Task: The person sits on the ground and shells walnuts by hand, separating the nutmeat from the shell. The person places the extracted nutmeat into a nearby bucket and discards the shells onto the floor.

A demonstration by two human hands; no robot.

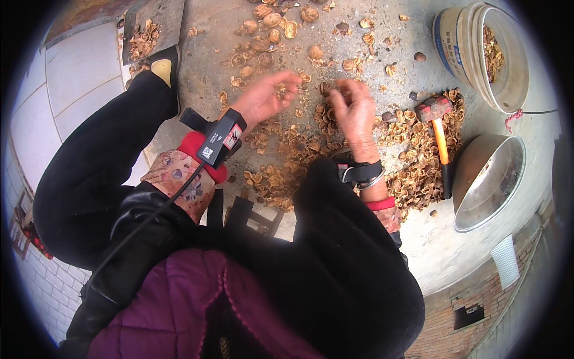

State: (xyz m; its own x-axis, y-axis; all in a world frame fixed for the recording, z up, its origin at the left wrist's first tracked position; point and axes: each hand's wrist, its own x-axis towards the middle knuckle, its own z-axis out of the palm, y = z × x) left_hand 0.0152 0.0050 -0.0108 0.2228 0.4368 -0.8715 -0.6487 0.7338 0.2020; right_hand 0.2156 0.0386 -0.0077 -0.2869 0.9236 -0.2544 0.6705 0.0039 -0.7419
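Observation:
My left hand (274, 95) is palm up over the concrete floor, its fingers curled around small pale walnut pieces (281, 89). To its right my right hand (352, 101) is turned down above a heap of cracked walnut shells (323, 117); its fingers are bent and slightly blurred, and what lies under them is hidden. The two hands are apart. Walnuts (271, 20) and broken shells lie on the floor beyond them. A small hammer (440, 141) with a worn red head and an orange and black handle rests on the shell heap (410, 175) at the right.
A plastic bucket (466, 54) holding walnut pieces (493, 54) stands at the upper right. Below it is a metal pot (489, 179). A dustpan-like metal sheet (168, 27) with shells is at the upper left, beside my shoe (163, 72). A small stool (264, 220) shows between my legs.

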